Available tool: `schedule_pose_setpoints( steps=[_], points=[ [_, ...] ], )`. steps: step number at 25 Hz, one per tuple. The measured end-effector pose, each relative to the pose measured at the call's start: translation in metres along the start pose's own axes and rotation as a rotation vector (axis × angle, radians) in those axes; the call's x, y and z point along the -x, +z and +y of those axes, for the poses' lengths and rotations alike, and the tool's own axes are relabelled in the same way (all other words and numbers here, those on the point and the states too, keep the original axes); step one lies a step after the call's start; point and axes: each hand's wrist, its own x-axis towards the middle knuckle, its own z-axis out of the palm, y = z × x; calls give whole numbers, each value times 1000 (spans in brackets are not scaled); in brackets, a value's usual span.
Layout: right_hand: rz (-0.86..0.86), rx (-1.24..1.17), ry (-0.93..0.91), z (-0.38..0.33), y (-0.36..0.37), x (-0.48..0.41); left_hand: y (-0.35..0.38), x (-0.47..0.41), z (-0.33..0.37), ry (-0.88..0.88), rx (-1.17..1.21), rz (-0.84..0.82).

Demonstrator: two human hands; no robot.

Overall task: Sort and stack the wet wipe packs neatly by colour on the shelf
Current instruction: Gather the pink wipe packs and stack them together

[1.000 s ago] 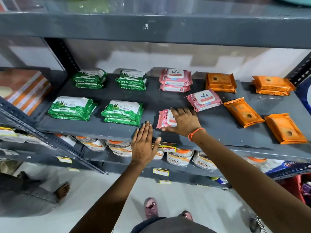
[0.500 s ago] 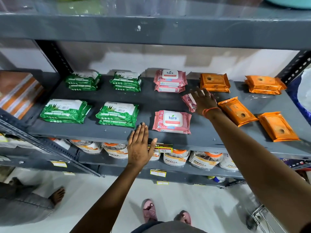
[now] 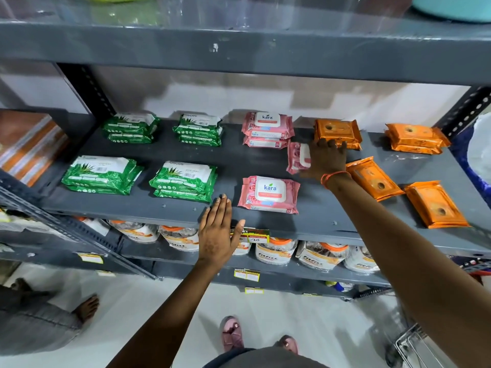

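Right hand (image 3: 326, 158) reaches deep, fingers gripping tilted pink wet wipe pack (image 3: 298, 158); left hand (image 3: 216, 233) flat, fingers spread, on grey metal shelf (image 3: 159, 208) edge.

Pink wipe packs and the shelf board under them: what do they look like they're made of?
Front pink pack: soft glossy plastic film, judging by crinkled sealed edges and sheen, with what looks like a stiffer white flip lid on top. Shelf board: probably painted metal, matte dark grey, with rivet-like dots along its front lip and perforated uprights; I can't confirm this from the look alone.
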Motion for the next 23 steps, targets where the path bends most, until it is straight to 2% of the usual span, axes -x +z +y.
schedule_pose_setpoints(
  steps=[1,4,8,17,19,23],
  points=[
    [-4,-18,-12,-5,-3,2,-1,0,0,-1,1,2],
    [-176,-38,-188,-26,-11,14,-1,1,1,0,-2,11],
    [-200,-88,-330,-66,-32,45,-1,1,0,7,-5,15],
    [-218,-82,-351,-70,-32,54,1,-2,5,-8,89,82],
    [-235,-153,-332,-65,-31,56,-2,-3,11,-36,198,119],
    [-80,-372,-297,-49,-26,62,-21,-17,35,-59,422,243]
  ],
)
